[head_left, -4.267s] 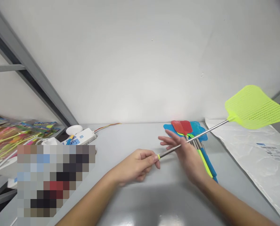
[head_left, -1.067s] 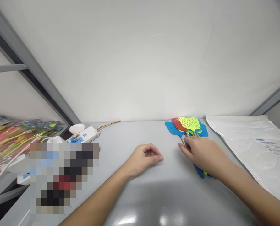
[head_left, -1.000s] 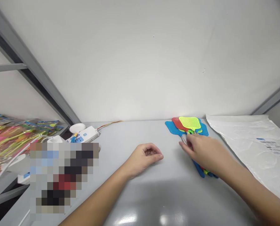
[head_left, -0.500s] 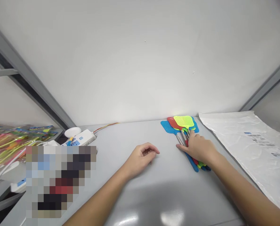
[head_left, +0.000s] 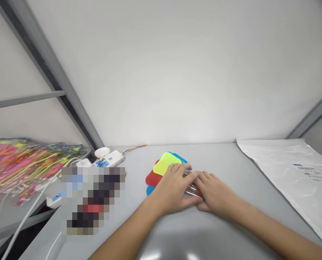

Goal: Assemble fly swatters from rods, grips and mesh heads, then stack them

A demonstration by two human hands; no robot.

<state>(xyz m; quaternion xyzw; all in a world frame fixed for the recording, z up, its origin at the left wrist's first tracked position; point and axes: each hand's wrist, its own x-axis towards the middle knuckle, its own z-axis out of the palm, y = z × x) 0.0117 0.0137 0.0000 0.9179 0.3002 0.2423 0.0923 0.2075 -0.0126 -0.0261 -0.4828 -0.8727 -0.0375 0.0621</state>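
Several fly swatters lie bunched on the grey table (head_left: 133, 202), their heads pointing up and left. A yellow mesh head (head_left: 164, 163) is on top, with a red head (head_left: 152, 177) and a blue head (head_left: 150, 190) showing beneath it. My left hand (head_left: 174, 187) curls over the bunch around the necks and metal rods (head_left: 192, 190). Closed over the handle end is my right hand (head_left: 215, 191), its fingertips close to the left hand's. The handles are mostly hidden under it; a bit of red shows between the hands.
A white plastic mailer bag (head_left: 280, 162) lies along the right side. At the left are power strips (head_left: 113, 157) with white cables, a pixelated area, and a pile of colourful plastic-wrapped items (head_left: 28, 162). A white wall (head_left: 177, 72) and metal frame posts bound the table.
My right hand has brought the fly swatters leftward and turned them so the heads point more to the left. My left hand has moved onto them. The view has shifted a little.
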